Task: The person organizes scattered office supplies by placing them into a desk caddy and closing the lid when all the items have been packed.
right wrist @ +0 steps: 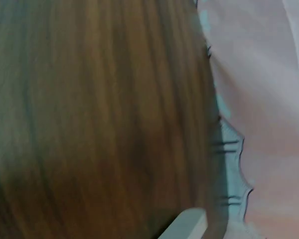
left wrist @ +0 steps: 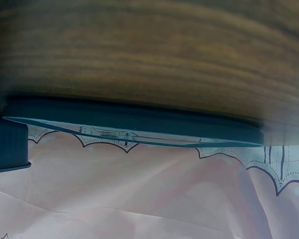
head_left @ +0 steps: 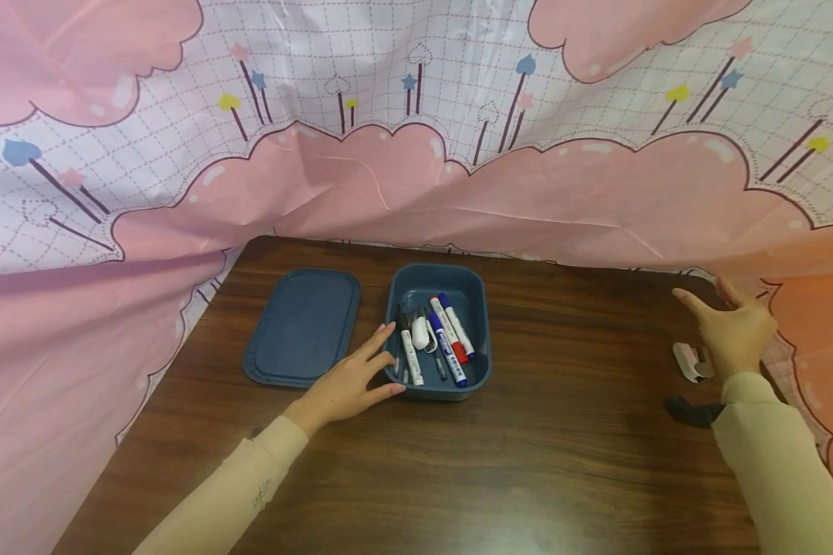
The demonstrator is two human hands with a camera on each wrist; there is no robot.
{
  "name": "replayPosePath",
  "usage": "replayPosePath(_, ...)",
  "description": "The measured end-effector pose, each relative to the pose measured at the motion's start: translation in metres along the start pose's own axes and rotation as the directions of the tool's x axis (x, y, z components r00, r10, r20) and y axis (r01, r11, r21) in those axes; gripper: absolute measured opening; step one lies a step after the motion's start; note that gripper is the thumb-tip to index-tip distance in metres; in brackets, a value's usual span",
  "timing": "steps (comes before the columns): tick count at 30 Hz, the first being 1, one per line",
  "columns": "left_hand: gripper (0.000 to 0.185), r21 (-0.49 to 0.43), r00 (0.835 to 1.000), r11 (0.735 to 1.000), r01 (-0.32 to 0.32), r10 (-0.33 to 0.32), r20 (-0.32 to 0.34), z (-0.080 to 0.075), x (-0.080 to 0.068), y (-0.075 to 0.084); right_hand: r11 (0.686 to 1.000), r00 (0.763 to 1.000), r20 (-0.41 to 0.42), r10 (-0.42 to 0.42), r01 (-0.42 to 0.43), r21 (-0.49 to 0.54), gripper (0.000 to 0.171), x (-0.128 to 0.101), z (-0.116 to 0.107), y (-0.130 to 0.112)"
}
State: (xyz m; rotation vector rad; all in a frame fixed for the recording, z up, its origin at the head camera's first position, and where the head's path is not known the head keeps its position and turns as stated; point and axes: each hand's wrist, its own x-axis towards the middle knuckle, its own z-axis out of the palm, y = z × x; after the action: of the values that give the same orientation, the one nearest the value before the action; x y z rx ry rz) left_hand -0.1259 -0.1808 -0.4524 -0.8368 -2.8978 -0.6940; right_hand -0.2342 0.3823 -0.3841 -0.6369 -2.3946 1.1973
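Note:
A dark blue open box [head_left: 487,324] holds several markers [head_left: 456,327], some dark pens and a small white item [head_left: 419,333] whose kind I cannot tell. My left hand [head_left: 347,385] touches the box's near left corner with spread fingers; the box's side [left wrist: 10,144] also shows in the left wrist view. Over the table's right side, my right hand [head_left: 739,335] has its thumb and fingers apart, with nothing between them. Beside that hand lies a small white and grey object [head_left: 685,361], partly hidden; its white end [right wrist: 188,224] appears in the right wrist view.
A dark blue lid [head_left: 305,324] lies flat to the left of the box. Pink patterned cloth [head_left: 389,208] hangs along the back and sides of the brown wooden table [head_left: 562,455]. A black strap [head_left: 694,412] sits at the right wrist.

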Motion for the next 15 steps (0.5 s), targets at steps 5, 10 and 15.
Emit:
replayPosePath(5,0.055,0.002,1.0,1.0,0.007,-0.007,0.007,0.001,0.0,0.0,0.996,0.996,0.076,0.048,-0.042,-0.074,0.084,-0.002,-0.006,0.018)
replayPosePath(10,0.053,0.001,1.0,1.0,-0.003,0.003,0.0,0.0,0.0,-0.001,0.992,0.994,0.098,0.048,-0.036,-0.121,0.087,-0.005,-0.009,0.034)
replayPosePath(15,0.054,0.005,1.0,1.0,0.013,-0.013,0.015,0.001,0.0,-0.001,0.991,0.996,0.082,0.039,-0.028,-0.129,0.087,-0.003,-0.008,0.054)
